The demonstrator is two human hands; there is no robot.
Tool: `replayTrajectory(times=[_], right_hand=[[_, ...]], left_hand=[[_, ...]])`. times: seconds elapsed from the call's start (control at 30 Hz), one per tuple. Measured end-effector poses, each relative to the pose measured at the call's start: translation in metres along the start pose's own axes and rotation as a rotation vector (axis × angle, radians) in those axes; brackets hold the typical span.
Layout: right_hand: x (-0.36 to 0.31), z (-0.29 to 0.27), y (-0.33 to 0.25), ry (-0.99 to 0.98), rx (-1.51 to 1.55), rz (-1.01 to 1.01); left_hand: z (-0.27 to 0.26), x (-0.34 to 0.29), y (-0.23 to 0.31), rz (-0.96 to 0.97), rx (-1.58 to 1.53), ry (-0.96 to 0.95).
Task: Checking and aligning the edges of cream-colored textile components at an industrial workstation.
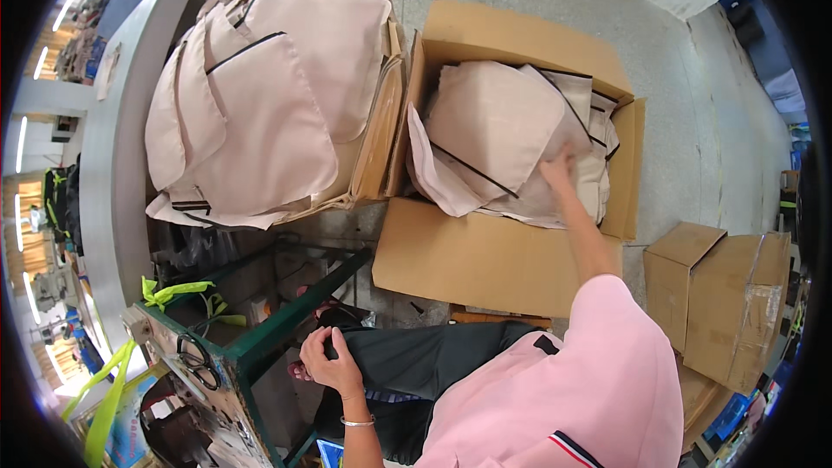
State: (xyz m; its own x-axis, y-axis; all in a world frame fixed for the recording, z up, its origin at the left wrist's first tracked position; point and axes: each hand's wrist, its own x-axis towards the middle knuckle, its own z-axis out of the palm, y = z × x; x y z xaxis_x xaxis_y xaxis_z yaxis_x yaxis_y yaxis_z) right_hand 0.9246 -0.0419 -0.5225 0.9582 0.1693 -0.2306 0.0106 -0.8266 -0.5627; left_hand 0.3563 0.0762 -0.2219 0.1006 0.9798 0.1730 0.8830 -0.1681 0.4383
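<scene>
My right hand (pixel 559 170) reaches into an open cardboard box (pixel 485 247) and touches the pale pink fabric pieces (pixel 494 117) heaped inside. Several of these pieces have a black strip along one edge. The fingers of that hand are blurred against the cloth, so their grip is unclear. Lower down, my left hand (pixel 332 366) hangs over my dark trousers near the knee, its thumb and fingers loosely bent and apart with nothing between them. A bracelet (pixel 357 422) circles the left wrist.
Left of the box, a second carton holds a high pile of similar pink pieces (pixel 277 113). A green metal frame (pixel 260 351) with a machine part stands at the lower left, beside a grey panel (pixel 117 156). Taped cardboard cartons (pixel 724 303) stand on the right.
</scene>
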Motion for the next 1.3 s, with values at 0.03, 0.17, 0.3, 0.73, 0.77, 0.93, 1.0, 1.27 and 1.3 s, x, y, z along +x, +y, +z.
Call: replayTrajectory(times=[0.03, 0.17, 0.3, 0.73, 0.77, 0.93, 1.0, 1.27, 1.3], right_hand=[[-0.011, 0.024, -0.026, -0.076, -0.047, 0.022], [-0.057, 0.095, -0.105, -0.093, -0.292, 0.035], [-0.060, 0.153, -0.098, 0.020, -0.422, -0.003], [-0.148, -0.056, -0.137, 0.159, -0.114, -0.822], [-0.157, -0.062, -0.142, 0.144, -0.144, -1.017], [-0.176, 0.028, -0.185, -0.430, -0.325, -1.023], [-0.174, 0.094, -0.178, -0.523, -0.516, -1.010], [-0.157, 0.204, -0.190, -0.719, -1.107, -1.059], [-0.155, 0.198, -0.188, -0.794, -1.054, -1.066]], left_hand=[[-0.003, -0.003, 0.000, -0.012, 0.034, 0.000], [-0.004, -0.005, 0.006, 0.040, 0.128, 0.002], [0.005, 0.005, 0.019, 0.063, 0.107, -0.028], [-0.010, -0.016, -0.005, 0.033, 0.125, 0.058], [-0.009, -0.015, -0.002, 0.049, 0.140, 0.066], [-0.004, -0.013, -0.004, 0.021, 0.153, 0.060], [-0.004, -0.016, -0.005, 0.014, 0.155, 0.076], [-0.001, -0.013, -0.008, 0.036, 0.140, 0.073], [-0.002, -0.016, -0.013, 0.034, 0.154, 0.095]])
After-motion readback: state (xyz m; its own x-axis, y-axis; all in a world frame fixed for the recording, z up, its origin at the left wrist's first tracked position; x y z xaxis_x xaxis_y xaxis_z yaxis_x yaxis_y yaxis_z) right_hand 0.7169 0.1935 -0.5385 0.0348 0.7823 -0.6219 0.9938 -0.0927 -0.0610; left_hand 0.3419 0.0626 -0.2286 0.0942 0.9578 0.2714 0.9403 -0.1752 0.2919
